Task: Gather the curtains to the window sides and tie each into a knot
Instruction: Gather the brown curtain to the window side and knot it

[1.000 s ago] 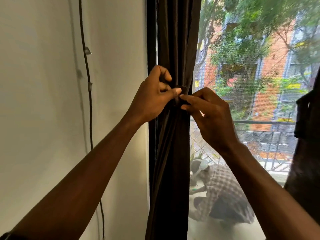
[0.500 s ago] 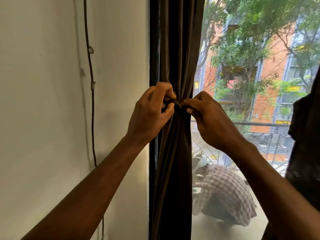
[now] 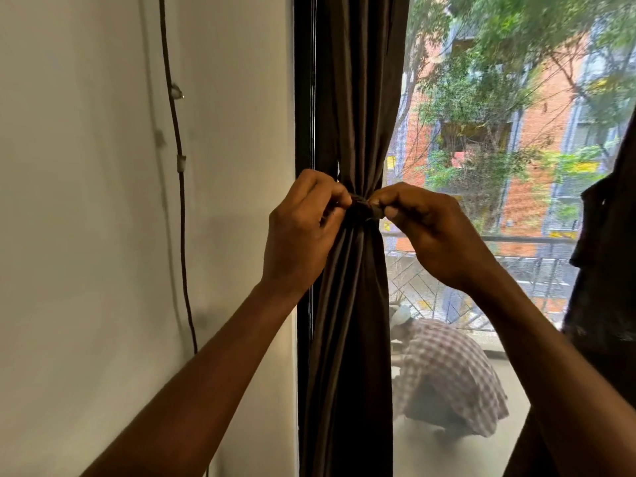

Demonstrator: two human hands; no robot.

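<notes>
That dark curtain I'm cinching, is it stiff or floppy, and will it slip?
Likely floppy: the dark curtain hangs in soft folds below the cinch. Probably light: the left hand and right hand merely pinch it gathered. Its sheen suggests slipperiness.

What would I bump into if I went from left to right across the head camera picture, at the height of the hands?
wall → cable → left hand pinching the curtain → right hand pinching it too → window → second curtain at the edge.
</notes>
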